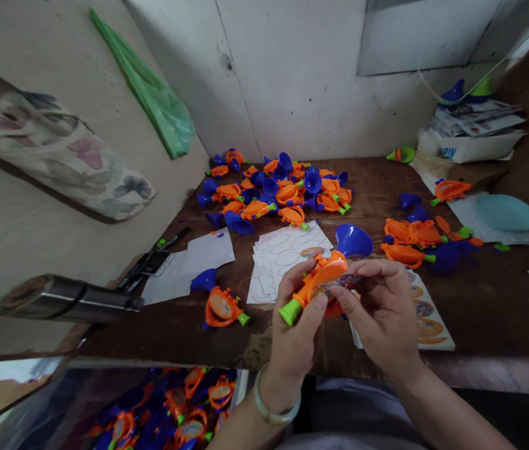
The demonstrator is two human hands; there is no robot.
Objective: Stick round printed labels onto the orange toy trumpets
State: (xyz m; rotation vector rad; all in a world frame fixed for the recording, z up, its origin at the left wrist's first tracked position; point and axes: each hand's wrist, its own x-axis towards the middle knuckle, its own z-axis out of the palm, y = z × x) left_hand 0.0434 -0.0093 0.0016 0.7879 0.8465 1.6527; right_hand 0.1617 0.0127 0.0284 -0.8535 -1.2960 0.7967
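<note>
An orange toy horn [328,272] with a blue bell and a green mouthpiece is held over the table's front part. My left hand [299,315] is wrapped round its orange body near the green end. Against the toy's side, my right hand [381,312] pinches a small patterned sticker [339,284], partly hidden by the fingers. Below and behind that hand lies a sheet of oval stickers [428,319]. Left of my hands, another orange toy horn [221,306] with an oval sticker rests on the table.
A pile of toy horns [287,190] stands at the back, before white papers [278,262]. More orange parts [407,240] and a pale blue dish [510,212] are on the right. A metal flask [67,299] is at left. Below the edge, a box holds several toys [192,406].
</note>
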